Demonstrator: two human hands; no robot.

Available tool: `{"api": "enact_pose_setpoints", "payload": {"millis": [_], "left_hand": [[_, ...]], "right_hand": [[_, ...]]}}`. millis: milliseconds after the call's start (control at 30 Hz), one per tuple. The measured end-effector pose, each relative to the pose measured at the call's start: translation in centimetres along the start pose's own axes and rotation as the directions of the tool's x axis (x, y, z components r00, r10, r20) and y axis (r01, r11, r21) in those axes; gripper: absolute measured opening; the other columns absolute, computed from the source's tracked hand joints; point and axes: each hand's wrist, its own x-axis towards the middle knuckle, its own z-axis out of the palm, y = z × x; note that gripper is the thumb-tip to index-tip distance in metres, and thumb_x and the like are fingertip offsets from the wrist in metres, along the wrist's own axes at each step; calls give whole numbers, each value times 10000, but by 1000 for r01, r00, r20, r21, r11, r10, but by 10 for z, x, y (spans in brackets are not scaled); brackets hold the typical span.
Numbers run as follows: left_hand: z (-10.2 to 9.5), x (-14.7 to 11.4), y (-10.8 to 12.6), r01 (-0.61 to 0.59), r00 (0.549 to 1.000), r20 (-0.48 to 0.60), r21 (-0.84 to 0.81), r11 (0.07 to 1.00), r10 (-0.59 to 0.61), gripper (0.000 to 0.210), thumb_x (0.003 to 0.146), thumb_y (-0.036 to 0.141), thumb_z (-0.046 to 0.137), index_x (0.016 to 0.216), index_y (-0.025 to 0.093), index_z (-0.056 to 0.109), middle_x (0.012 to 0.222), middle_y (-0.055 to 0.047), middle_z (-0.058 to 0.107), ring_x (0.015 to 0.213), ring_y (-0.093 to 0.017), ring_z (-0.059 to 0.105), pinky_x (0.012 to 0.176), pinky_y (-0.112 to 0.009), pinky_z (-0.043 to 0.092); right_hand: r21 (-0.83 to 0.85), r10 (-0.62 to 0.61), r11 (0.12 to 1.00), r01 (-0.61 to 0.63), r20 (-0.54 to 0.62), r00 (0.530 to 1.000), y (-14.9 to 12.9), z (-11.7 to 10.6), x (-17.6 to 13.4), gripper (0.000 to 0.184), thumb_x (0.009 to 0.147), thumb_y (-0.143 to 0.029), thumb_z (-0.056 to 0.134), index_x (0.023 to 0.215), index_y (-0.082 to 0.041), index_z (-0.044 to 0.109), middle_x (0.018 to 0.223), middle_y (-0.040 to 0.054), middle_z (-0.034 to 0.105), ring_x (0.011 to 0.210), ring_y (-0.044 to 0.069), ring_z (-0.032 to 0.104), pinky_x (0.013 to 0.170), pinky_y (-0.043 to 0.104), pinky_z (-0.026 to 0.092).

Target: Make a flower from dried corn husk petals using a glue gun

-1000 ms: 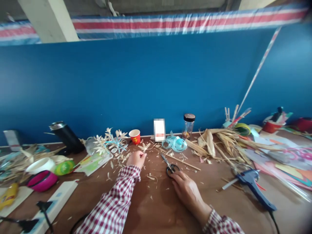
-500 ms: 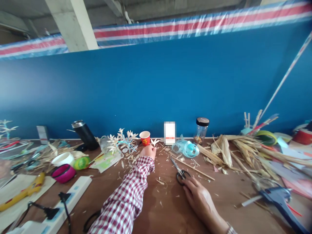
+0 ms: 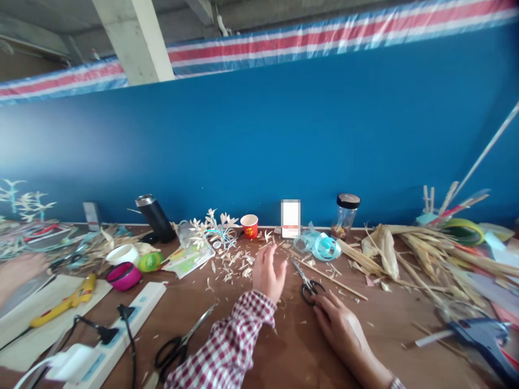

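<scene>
My left hand [image 3: 268, 273] is above the middle of the table, its fingers apart and nothing in them. Just beyond its fingertips a small pale petalled flower [image 3: 268, 236] stands near the red paper cup [image 3: 249, 227]. My right hand [image 3: 338, 324] lies on the tabletop, fingers loosely extended, with its fingertips against the black handle of a pair of scissors [image 3: 304, 278]. Those scissors lie flat, blades pointing away from me. A second pair of scissors [image 3: 178, 346] lies left of my left sleeve. More pale flowers [image 3: 213, 229] are bunched left of the cup.
Light blue ribbon [image 3: 324, 247], a lidded jar [image 3: 346, 216] and dried corn husks [image 3: 385, 251] are at the back right. A blue glue gun [image 3: 480, 335] lies right. Leftward are a power strip [image 3: 121, 335], a yellow glue gun [image 3: 67, 305] and another person's hand [image 3: 22, 275].
My left hand has let go of the flower beside the cup and drawn back toward me. The second scissors have come into fuller view. My right hand stays by its scissors.
</scene>
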Motion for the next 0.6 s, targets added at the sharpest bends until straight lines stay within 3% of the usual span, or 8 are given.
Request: {"api": "enact_pose_setpoints", "payload": {"millis": [200,400,600], "left_hand": [[2,-43,18,-84,995,54,-93,992,90,516,814,184,523,1311,181,383,1236,-143,480,1150,-244,478,943,-438,456],[6,-51,10,-127,988,72,-95,987,134,502,800,152,513,1289,179,406,1211,-138,508,1127,-242,494,926,-436,469],[4,-54,10,-141,975,159,-105,984,157,467,801,179,521,1262,183,447,1171,-122,541,1104,-239,507,931,-431,465]], "right_hand": [[0,17,1000,-17,29,999,0,0,-1,237,875,-234,421,1031,-232,599,1012,55,643,866,172,651,743,269,540],[-6,32,999,-32,29,999,3,1,-1,232,862,-265,438,1008,-229,614,986,54,655,834,176,664,719,267,551],[-12,67,998,-66,10,998,6,3,-2,245,862,-292,430,1004,-218,615,1001,65,662,822,178,674,701,266,557]]}}
